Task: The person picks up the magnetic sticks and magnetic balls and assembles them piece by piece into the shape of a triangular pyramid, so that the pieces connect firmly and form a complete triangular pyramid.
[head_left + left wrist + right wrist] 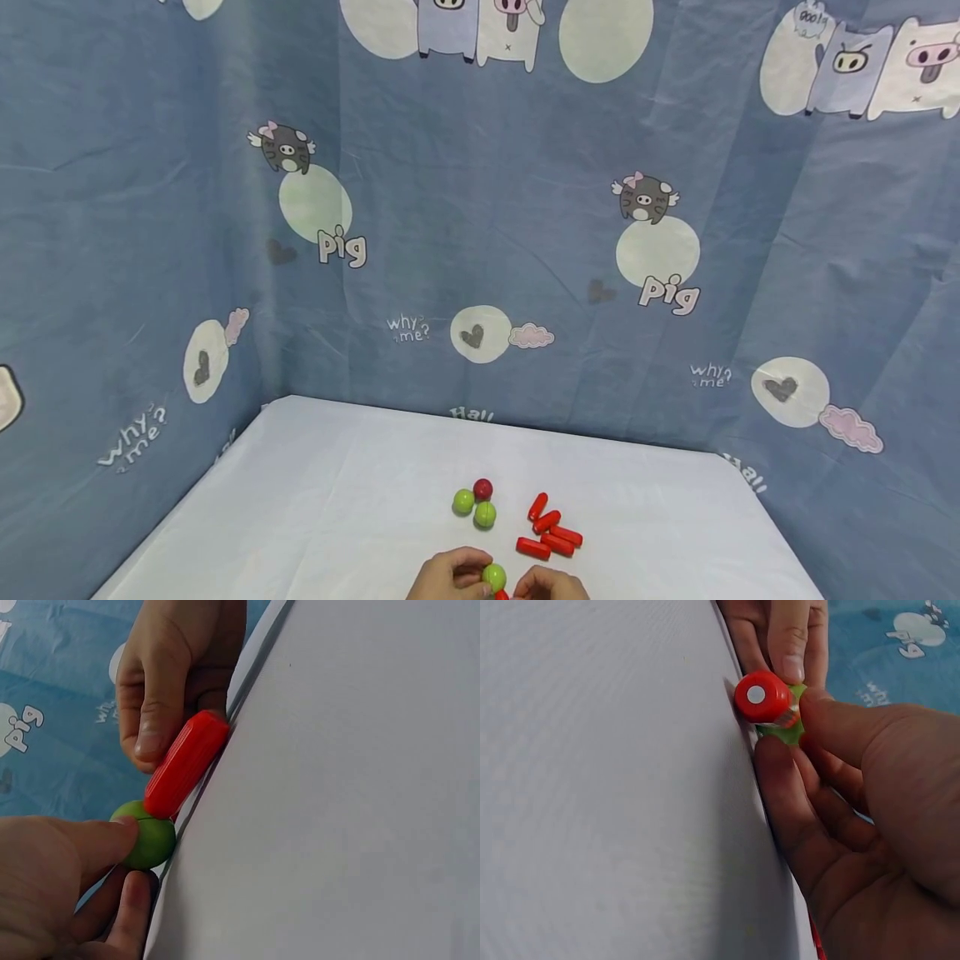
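My left hand (452,575) pinches a green ball (142,836) between thumb and fingers; a groove shows on the ball in the left wrist view. Against the ball lies one end of a short red ribbed rod (187,761), whose other end carries a white dot in the right wrist view. My right hand (180,671) is at this rod, its thumb and fingers bent about it. How firmly they touch it is partly hidden. Both hands are close together at the table's near edge.
Farther back on the white table (360,483) are two green balls (485,514) and a dark red ball (483,489). Several red rods (557,544) lie to their right. A blue patterned cloth (487,208) hangs behind the table and at its sides.
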Tool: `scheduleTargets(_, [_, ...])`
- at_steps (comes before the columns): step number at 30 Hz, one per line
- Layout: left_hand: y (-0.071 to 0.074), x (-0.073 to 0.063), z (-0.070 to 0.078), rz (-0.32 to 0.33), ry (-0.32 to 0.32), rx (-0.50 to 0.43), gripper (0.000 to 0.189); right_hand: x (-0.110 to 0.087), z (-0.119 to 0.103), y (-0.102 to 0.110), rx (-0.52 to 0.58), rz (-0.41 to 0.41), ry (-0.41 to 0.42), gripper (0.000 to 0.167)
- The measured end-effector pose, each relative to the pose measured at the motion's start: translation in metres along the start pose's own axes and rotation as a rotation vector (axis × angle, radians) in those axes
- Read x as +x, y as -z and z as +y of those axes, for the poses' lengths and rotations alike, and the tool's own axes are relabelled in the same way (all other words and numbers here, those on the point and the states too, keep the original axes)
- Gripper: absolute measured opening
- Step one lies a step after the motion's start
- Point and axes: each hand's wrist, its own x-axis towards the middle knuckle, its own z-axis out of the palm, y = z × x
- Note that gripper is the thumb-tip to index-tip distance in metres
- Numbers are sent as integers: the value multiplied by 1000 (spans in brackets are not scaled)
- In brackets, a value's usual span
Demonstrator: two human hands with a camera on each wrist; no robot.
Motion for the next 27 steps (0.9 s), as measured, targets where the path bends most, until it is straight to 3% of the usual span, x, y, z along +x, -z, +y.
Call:
scheduleTargets(5, [-7,3,1,19,-8,-17,21,2,1,-2,-17,74,-31,29])
scheduleTargets(13, [-18,6,4,-10,-16,-19,17,1,-1,0,-3,87,6,53])
scheduleTargets(22, [-23,7,4,-56,-47,-56,18,-1,-5,-1,-3,89,29,49])
scheduleTargets(27, [-22,8,3,-48,-17,-28,17,-2,-4,-1,-10,72,1,45])
